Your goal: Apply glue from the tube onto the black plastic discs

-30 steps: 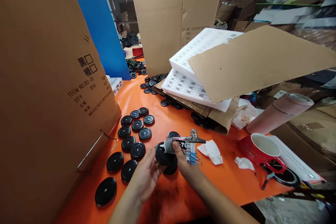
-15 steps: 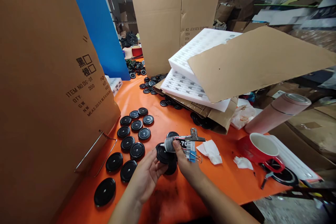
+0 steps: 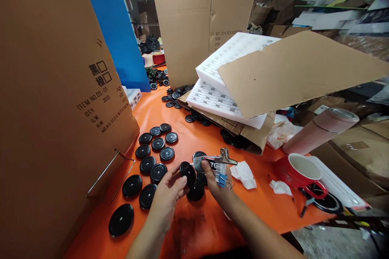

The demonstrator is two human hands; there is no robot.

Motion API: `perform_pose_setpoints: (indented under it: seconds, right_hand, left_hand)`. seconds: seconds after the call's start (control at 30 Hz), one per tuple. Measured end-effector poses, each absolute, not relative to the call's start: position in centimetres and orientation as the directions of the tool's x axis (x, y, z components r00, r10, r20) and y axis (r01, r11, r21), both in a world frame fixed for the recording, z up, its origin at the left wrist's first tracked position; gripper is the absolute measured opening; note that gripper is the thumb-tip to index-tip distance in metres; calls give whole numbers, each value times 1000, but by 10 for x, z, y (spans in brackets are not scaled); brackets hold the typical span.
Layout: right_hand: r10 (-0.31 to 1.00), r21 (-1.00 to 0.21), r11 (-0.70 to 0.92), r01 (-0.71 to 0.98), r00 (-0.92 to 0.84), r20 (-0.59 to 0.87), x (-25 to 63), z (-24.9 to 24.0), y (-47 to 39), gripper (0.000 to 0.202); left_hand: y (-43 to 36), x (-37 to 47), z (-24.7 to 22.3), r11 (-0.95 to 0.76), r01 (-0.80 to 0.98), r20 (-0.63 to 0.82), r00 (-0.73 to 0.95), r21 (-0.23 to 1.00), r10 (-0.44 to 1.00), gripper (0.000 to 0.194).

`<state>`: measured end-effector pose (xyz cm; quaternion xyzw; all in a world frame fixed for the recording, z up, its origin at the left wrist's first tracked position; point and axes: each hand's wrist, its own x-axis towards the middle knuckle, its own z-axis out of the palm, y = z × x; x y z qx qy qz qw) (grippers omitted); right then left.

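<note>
My left hand [image 3: 170,188] pinches a black round disc [image 3: 187,173], tilted up between thumb and fingers. In my right hand [image 3: 217,186] is a glue tube [image 3: 209,165], lying sideways with its nozzle end toward the disc. A metal bulldog clip [image 3: 225,157] and a blue binder clip [image 3: 223,179] are fixed on the tube's rolled end. Below the hands another black disc [image 3: 196,190] lies on the orange table [image 3: 194,220], and one more disc [image 3: 199,155] sits behind the tube. Several black discs [image 3: 158,173] with light dots at their centres stand in rows to the left.
A tall cardboard box [image 3: 54,101] walls the left side, with a bent wire stand [image 3: 101,174] before it. White foam trays [image 3: 219,99] and cardboard lie behind. At right are crumpled tissue [image 3: 244,175], a red mug [image 3: 299,174] and a pink thermos [image 3: 319,129].
The disc in my left hand has tipped upright and moved slightly left, away from beneath the nozzle. My left thumb now lies over the disc. The right hand holds the tube nearly in place.
</note>
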<state>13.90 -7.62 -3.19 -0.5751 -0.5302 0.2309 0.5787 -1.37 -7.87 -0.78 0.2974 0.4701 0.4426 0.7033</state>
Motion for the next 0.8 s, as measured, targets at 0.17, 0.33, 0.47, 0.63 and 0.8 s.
perform_pose_setpoints:
  seconds: [0.17, 0.33, 0.47, 0.63, 0.8]
  right_hand:
    - [871, -823, 215, 525, 279, 405, 142, -28, -80, 25]
    - [862, -833, 183, 522, 322, 391, 140, -29, -83, 24]
    - [897, -955, 62, 290, 404, 181, 143, -34, -78, 30]
    - [866, -998, -58, -36, 496, -68, 151, -30, -70, 35]
    - [802, -990, -8, -140, 591, -90, 160, -31, -68, 37]
  left_hand:
    - [-76, -15, -10, 368, -309, -340, 143, 877, 929, 50]
    - [-73, -17, -13, 338, -323, -321, 106, 884, 941, 51]
    - [-61, -21, -19, 379, -342, -356, 129, 860, 925, 49]
    - [-11, -24, -37, 342, -144, -327, 116, 929, 938, 45]
    - [54, -19, -50, 203, 77, -208, 70, 976, 976, 33]
